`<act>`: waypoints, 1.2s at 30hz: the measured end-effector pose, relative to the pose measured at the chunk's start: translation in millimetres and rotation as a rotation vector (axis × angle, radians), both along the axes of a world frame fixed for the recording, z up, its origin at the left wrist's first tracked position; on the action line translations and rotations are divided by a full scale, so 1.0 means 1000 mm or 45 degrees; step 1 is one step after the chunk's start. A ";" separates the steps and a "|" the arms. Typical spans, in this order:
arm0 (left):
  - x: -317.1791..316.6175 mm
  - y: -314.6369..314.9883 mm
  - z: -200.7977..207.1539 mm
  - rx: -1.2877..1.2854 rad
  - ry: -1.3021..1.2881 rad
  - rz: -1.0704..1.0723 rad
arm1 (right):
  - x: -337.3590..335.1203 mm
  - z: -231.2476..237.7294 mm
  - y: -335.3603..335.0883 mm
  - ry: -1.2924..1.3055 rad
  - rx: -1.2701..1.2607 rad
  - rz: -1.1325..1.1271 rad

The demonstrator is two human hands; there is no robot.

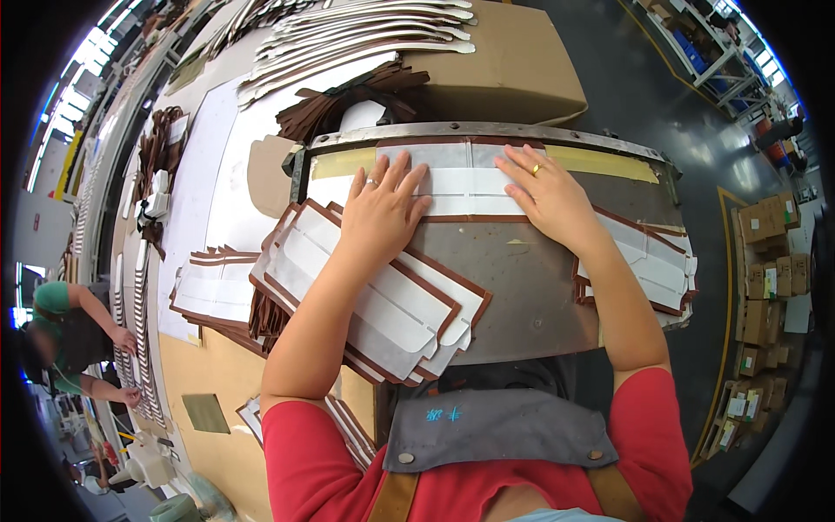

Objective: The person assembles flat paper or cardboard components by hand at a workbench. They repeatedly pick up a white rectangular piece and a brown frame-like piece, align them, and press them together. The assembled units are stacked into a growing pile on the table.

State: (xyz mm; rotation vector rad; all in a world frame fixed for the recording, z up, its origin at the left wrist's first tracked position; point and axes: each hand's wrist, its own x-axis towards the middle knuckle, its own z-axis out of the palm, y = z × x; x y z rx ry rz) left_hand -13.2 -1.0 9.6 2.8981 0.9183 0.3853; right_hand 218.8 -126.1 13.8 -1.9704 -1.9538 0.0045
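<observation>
Part of the white strip point(470, 191) is covered by the left hand point(383, 213) and right hand point(548, 200). The stack of brown-edged panels point(383, 304) is partly hidden beneath the left forearm. A co-worker point(65, 335) is cut off at the left rim.

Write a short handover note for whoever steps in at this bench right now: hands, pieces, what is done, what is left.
Left hand: flat, palm down, pressing the white sheet on the metal plate.
Right hand: flat, palm down on the same sheet, toward its right end.
Sheet lies along the plate's far edge, below the metal bar and yellow tape.
Stack of brown-edged white sheets sits at the left of the plate; a smaller stack at the right.
Done: one sheet laid and being pressed.
Left: judging by the left stack, many sheets probably still wait.
</observation>
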 end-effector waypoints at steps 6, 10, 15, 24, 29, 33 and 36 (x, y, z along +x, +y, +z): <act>0.008 0.005 -0.008 0.084 -0.043 0.007 | 0.003 -0.005 0.004 -0.073 0.093 -0.014; 0.007 0.004 -0.006 0.084 -0.108 -0.042 | -0.003 0.004 0.001 -0.010 0.074 -0.031; 0.007 0.003 -0.006 0.082 -0.211 -0.090 | -0.010 0.009 -0.001 -0.048 0.121 -0.033; 0.009 0.001 -0.009 0.121 -0.289 -0.080 | -0.003 0.011 0.004 0.019 0.076 0.012; 0.009 0.002 -0.010 0.109 -0.307 -0.087 | -0.002 0.025 0.037 0.091 0.106 0.156; 0.009 0.005 -0.010 0.043 -0.296 -0.100 | -0.022 0.000 0.088 0.249 0.146 0.361; 0.006 0.007 -0.012 -0.022 -0.297 -0.079 | -0.040 -0.003 0.105 0.237 0.141 0.412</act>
